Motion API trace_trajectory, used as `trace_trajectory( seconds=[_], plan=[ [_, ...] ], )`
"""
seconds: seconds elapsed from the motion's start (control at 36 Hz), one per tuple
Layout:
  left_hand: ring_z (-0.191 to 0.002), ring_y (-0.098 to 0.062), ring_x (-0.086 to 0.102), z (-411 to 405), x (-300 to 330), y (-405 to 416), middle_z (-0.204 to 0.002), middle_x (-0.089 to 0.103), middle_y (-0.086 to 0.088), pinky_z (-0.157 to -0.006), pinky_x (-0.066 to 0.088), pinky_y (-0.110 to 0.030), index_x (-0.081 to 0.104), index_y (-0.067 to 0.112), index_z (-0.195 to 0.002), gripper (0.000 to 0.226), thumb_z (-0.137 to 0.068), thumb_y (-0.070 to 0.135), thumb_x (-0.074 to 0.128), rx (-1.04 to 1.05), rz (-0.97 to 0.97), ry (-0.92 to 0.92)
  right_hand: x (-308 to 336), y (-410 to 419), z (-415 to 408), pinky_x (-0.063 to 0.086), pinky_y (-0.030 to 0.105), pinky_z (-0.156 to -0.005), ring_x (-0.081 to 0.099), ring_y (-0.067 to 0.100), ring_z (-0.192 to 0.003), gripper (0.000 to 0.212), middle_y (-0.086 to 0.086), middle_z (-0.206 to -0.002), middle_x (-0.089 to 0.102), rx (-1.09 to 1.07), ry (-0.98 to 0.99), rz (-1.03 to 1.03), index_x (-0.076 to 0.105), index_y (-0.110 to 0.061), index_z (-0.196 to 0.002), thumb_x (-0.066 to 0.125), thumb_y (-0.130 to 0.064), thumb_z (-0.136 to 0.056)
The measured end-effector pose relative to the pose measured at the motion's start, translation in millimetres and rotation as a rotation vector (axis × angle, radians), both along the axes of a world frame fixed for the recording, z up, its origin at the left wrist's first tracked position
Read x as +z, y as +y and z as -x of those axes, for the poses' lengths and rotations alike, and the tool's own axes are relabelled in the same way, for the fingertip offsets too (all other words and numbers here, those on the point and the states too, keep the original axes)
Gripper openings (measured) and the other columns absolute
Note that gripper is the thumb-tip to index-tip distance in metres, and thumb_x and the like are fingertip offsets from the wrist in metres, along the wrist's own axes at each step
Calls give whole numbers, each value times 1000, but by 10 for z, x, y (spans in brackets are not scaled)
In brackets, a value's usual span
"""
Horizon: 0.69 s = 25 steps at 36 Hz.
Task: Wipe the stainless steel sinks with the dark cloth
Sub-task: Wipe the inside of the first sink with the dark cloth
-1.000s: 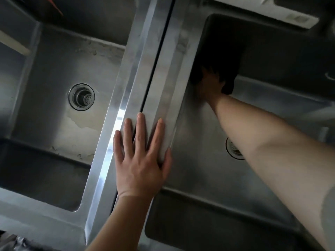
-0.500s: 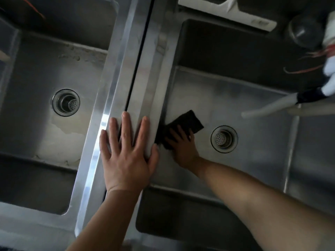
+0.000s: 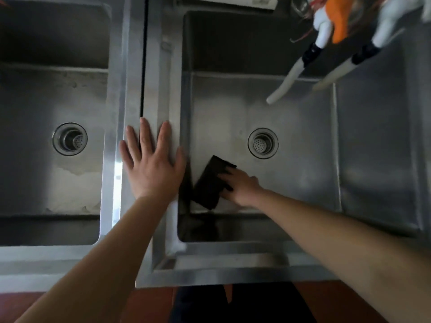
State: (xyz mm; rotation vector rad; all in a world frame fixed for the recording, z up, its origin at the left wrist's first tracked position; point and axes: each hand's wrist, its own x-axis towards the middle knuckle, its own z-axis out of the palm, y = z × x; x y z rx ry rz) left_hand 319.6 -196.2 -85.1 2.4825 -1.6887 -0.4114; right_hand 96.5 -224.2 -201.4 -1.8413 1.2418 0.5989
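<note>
Stainless steel fills the view from above: two basins side by side, parted by a narrow dark seam between their rims; my left hand (image 3: 151, 164) lies flat on the ridge between them, palm down, fingers spread wide and gripping nothing, the thumb at the lip of the right sink (image 3: 303, 141); my right hand (image 3: 240, 185) is down on the floor of that basin, fingers stretched over the dark cloth (image 3: 211, 183) and pressing it to the metal, more laid upon it than closed round it; the cloth is bunched into a tilted oblong in the near-left corner of the basin, close to the left wall and nearer to me than the round drain (image 3: 263, 143), from which it stands apart; the left sink (image 3: 53, 187) has its own drain (image 3: 70, 139) and pale, patchy marks across its floor; at the far right two white spouts (image 3: 289, 78) with black collars slant over the right basin, and something orange (image 3: 339, 17) sits blurred behind them.
</note>
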Motion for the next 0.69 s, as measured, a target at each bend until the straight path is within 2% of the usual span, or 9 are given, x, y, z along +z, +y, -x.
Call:
trace_trajectory(
  seconds=[0.11, 0.17, 0.22, 0.28, 0.33, 0.39, 0.44, 0.53, 0.69],
  plan=[
    [-152, -35, 0, 276, 133, 61, -166, 8, -9, -122, -1, -52, 21, 31, -157, 75, -92, 23, 57, -130, 125, 143, 313, -22, 506, 15, 65, -114, 7, 24, -153, 85, -8, -167, 4, -314, 96, -92, 22, -50, -151, 51, -66, -74],
    [-148, -33, 22, 621, 175, 86, -160, 29, -9, -121, 14, -49, 37, 28, -150, 64, -89, 21, 56, -258, 120, 258, 357, 27, 778, 14, 66, -114, 4, 26, -153, 85, -9, -167, 0, -391, 156, -102, 18, -50, -152, 55, -64, -76],
    [-127, -30, 51, 964, 110, 115, -140, 55, -6, -107, 40, -41, 56, 24, -134, 46, -88, 19, 53, -315, -22, 456, 337, 76, 1000, 14, 67, -115, 3, 28, -153, 87, -8, -167, -2, -449, 222, -114, 15, -49, -153, 59, -61, -79],
    [-114, -28, 58, 1224, -63, 100, -128, 63, -7, -96, 50, -40, 61, 23, -129, 39, -91, 21, 53, -239, -330, 636, 274, 89, 1166, 15, 67, -115, 3, 31, -153, 92, -6, -167, -3, -494, 264, -121, 12, -46, -154, 65, -58, -79],
    [-118, -33, 55, 1390, -327, 43, -132, 58, -14, -101, 48, -43, 51, 24, -139, 46, -93, 26, 53, -133, -629, 694, 198, 33, 1284, 17, 66, -116, 4, 34, -152, 98, -3, -167, -1, -555, 260, -130, 11, -43, -155, 70, -57, -79],
    [-129, -39, 46, 1482, -626, -27, -145, 45, -18, -110, 40, -45, 35, 23, -151, 59, -95, 30, 51, 32, -757, 676, 105, -49, 1356, 18, 64, -116, 4, 36, -152, 103, -1, -167, 0, -636, 229, -112, 12, -39, -156, 75, -56, -77],
    [-143, -42, 27, 1531, -891, -84, -160, 23, -17, -118, 26, -46, 19, 25, -157, 70, -95, 35, 50, 183, -803, 605, 13, -148, 1384, 19, 65, -116, 4, 35, -152, 106, -2, -167, 0, -708, 207, -78, 12, -40, -156, 77, -57, -74],
    [-151, -37, 2, 1563, -1195, -81, -166, -2, -8, -120, 9, -50, 4, 26, -159, 75, -97, 39, 45, 201, -848, 491, -111, -291, 1378, 18, 67, -115, -1, 31, -153, 105, -7, -167, -5, -771, 208, -32, 8, -44, -155, 76, -57, -75],
    [-151, -35, -12, 1642, -1718, 58, -166, -16, 2, -118, 4, -59, -8, 33, -157, 72, -102, 40, 38, 308, -723, 437, -371, -509, 1466, 13, 74, -111, -11, 31, -152, 120, -9, -165, -20, -828, 247, 31, -8, -50, -153, 80, -58, -72]
  ],
)
